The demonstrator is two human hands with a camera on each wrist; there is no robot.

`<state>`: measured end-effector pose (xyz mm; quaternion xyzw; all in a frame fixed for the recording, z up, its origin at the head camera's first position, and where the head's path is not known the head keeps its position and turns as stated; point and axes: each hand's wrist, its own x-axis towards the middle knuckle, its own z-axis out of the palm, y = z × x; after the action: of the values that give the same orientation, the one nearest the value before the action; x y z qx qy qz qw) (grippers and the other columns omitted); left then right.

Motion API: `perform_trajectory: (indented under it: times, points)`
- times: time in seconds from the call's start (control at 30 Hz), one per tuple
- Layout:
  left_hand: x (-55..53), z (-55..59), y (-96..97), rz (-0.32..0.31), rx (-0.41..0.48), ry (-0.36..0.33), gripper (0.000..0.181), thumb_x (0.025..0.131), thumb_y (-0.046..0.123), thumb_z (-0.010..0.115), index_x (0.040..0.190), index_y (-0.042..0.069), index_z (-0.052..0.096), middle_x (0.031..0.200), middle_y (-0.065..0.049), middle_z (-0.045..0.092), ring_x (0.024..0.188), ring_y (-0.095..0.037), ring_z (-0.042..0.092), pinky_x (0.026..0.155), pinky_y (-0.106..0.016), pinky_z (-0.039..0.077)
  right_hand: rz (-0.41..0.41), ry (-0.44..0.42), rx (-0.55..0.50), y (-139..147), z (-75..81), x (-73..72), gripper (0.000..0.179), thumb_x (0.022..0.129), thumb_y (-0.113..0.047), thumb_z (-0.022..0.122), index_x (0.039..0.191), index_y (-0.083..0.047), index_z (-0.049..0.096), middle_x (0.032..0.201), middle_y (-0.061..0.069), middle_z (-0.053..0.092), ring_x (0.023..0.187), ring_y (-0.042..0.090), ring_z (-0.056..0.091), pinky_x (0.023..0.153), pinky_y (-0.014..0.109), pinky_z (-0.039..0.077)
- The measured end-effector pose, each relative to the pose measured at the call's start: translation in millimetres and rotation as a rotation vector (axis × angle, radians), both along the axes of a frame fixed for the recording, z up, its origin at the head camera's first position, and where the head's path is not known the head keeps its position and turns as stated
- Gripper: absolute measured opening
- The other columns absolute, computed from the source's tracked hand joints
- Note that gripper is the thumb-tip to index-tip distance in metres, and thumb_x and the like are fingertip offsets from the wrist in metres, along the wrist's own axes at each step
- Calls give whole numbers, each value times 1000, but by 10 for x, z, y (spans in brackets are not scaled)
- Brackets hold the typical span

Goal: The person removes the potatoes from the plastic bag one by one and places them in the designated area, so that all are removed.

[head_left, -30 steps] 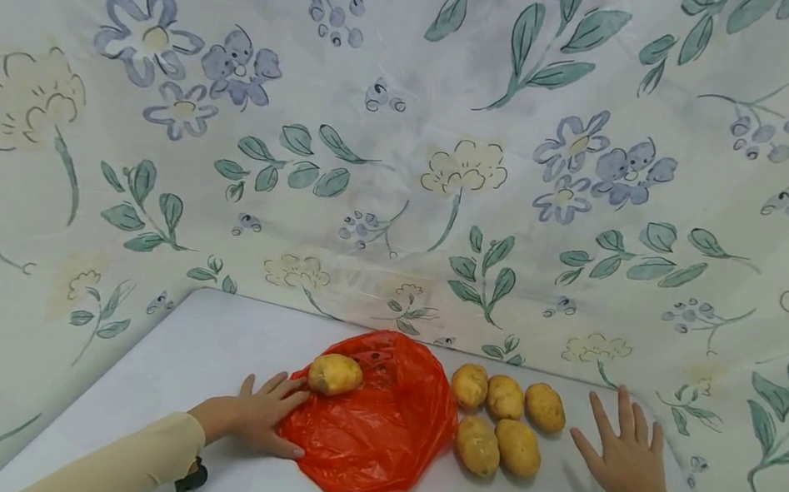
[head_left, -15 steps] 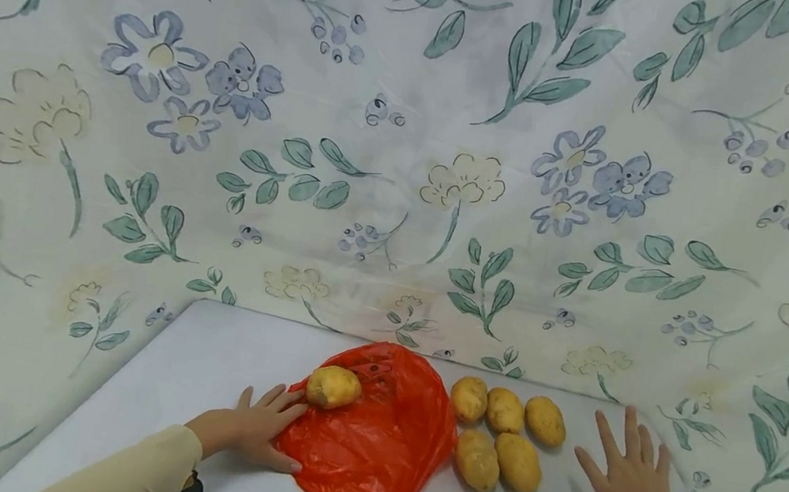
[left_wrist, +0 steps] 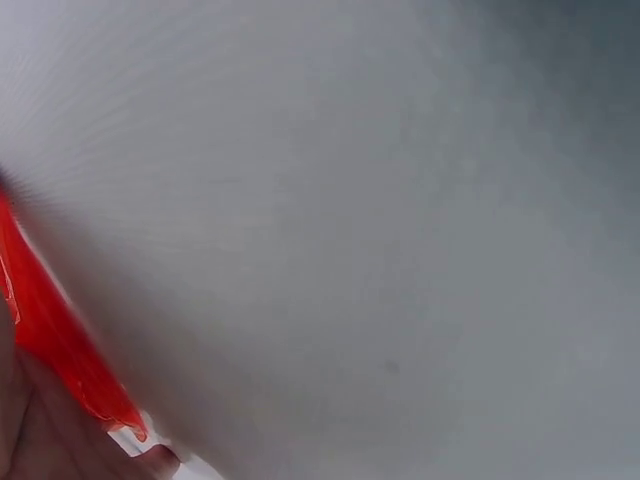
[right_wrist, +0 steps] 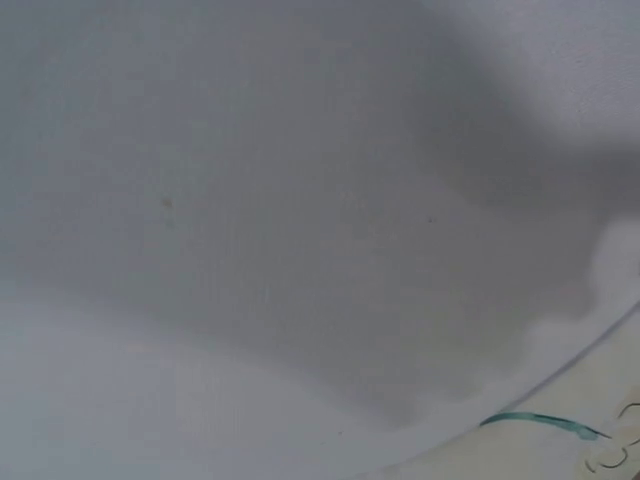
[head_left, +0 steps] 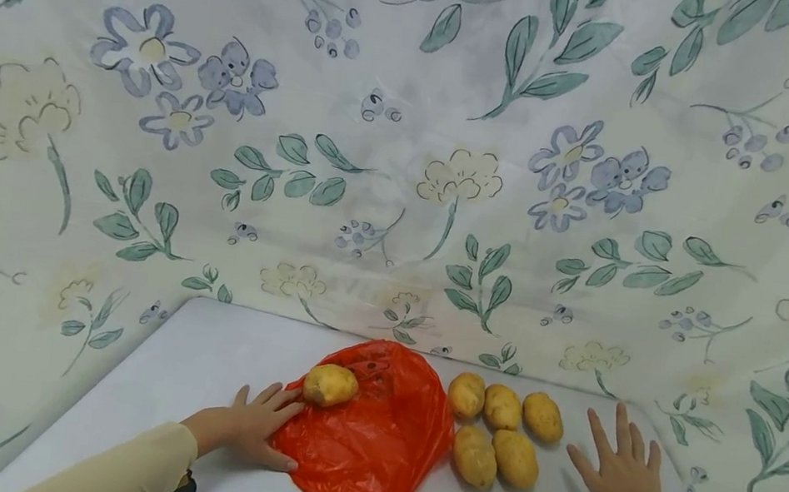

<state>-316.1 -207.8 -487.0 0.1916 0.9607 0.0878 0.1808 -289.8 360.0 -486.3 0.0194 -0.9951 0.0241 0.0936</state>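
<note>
A red plastic bag [head_left: 365, 452] lies spread out on the white table, with one potato [head_left: 330, 386] on its upper left part. My left hand [head_left: 255, 426] rests at the bag's left edge, fingers spread, fingertips close by that potato. In the left wrist view, the thumb side of the hand [left_wrist: 60, 430] shows beside the red bag [left_wrist: 60, 340]. To the right of the bag sit several potatoes [head_left: 502, 407] in two rows. My right hand [head_left: 623, 471] is spread to the right of them, holding nothing, its shadow on the table below.
The white table [head_left: 230, 341] ends at the back against a floral-patterned cloth [head_left: 392, 153], which also closes off both sides. In the right wrist view, the table's edge and the cloth [right_wrist: 560, 450] show at the lower right.
The head view has shifted slightly. Both hands, the bag and the potatoes keep nearly the same places relative to each other.
</note>
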Motion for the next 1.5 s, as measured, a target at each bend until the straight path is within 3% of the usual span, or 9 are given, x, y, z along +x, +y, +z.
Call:
perform_trajectory:
  times: [0.4, 0.67, 0.83, 1.07, 1.5]
  points:
    - [20, -5, -21, -4, -8, -21, 103, 73, 73, 69, 150, 12, 40, 161, -13, 27, 149, -47, 13, 107, -81, 6, 17, 8, -12, -82, 42, -69, 81, 97, -66, 39, 155, -12, 24, 162, 29, 0, 138, 58, 18, 108, 77, 6]
    - [-7, 48, 51, -12, -15, -14, 102, 72, 71, 71, 149, 12, 41, 160, -14, 28, 148, -46, 15, 108, -80, 9, 26, 30, -6, -207, 245, -201, 81, 97, -63, 42, 156, -12, 23, 163, 27, -6, 140, 57, 16, 110, 77, 4]
    - [-22, 24, 44, -15, -17, -3, 102, 72, 72, 71, 149, 12, 41, 159, -14, 29, 148, -47, 16, 107, -81, 9, 29, 25, 5, -399, 391, -325, 81, 96, -64, 42, 156, -12, 22, 163, 26, -6, 142, 56, 13, 112, 75, 2]
    - [-20, 29, 27, -4, -15, -15, 102, 73, 70, 72, 149, 11, 40, 159, -15, 28, 148, -47, 15, 107, -81, 7, 114, 59, 19, -770, 541, -533, 79, 96, -64, 42, 157, -17, 25, 165, 23, -4, 145, 53, 15, 115, 72, 2]
    - [-23, 23, 23, -10, -20, -6, 102, 73, 71, 71, 150, 12, 40, 159, -13, 28, 148, -46, 16, 108, -80, 8, 254, 59, 27, -1579, 611, -756, 78, 96, -64, 42, 159, -24, 19, 167, 16, -4, 150, 46, 15, 117, 70, 6]
